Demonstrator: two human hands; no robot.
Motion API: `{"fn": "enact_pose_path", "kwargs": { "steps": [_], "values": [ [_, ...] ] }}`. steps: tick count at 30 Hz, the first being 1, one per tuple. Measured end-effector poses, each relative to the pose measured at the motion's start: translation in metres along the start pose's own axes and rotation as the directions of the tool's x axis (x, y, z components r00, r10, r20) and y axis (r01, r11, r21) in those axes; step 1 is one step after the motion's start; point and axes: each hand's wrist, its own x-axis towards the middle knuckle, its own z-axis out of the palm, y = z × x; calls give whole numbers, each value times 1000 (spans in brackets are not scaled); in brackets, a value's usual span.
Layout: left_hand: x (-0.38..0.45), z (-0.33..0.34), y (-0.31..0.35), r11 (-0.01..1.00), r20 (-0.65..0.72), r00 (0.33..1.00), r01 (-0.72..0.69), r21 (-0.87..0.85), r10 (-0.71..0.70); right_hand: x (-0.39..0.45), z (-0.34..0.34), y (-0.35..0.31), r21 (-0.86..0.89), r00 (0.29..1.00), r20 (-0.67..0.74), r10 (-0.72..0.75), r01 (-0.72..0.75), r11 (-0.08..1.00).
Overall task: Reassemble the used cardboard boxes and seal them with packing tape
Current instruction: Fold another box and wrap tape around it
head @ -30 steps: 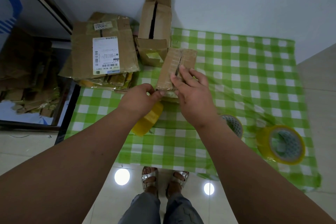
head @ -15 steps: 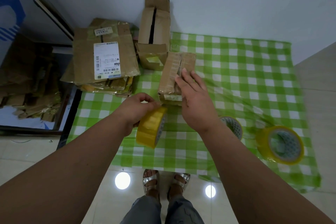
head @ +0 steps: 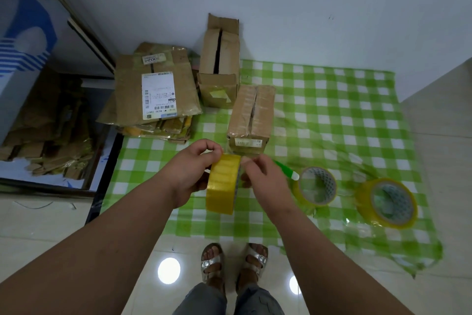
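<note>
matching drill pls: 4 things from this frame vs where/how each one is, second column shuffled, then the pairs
1. yellow tape roll
2. small box
3. tall box
4. flattened cardboard stack

A. topped with a white shipping label
B. by the wall, top flaps gapped
C. held upright between both hands
D. just beyond the hands, on the green checked cloth

Pairs: 1-C, 2-D, 3-B, 4-A

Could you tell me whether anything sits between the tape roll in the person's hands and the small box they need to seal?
Nothing visible does. The tape roll, held by the left hand and right hand, hangs just in front of the small box, with only bare checked cloth between. The green-handled tool and the spare rolls lie off to the right.
</note>
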Motion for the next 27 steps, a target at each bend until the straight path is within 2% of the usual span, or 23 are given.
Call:
{"fn": "enact_pose_path", "kwargs": {
  "steps": [2,4,5,9,13,22,27],
  "values": [
    [-3,1,1,1000,-2,1000,-13,6,13,-7,5,-3,222,966,217,139,-187,957],
    [-7,1,2,1000,-12,1000,-19,17,19,-11,8,-2,245,929,331,163,-252,936],
    [-8,1,2,1000,-20,1000,-22,17,23,-13,10,2,226,923,355,147,-237,945],
    [-11,3,3,997,-122,990,-67,30,70,-19,18,3,131,954,300,-12,-29,991],
    [-16,4,7,987,-233,959,-158,26,159,-26,20,1,80,965,252,-70,52,995],
    [-21,0,6,972,-207,953,-232,-36,220,-33,29,-2,-66,973,152,-174,186,980],
    [-24,-8,6,962,-187,954,-257,-97,236,-33,36,-8,-126,978,99,-186,197,972]
  ]
}}
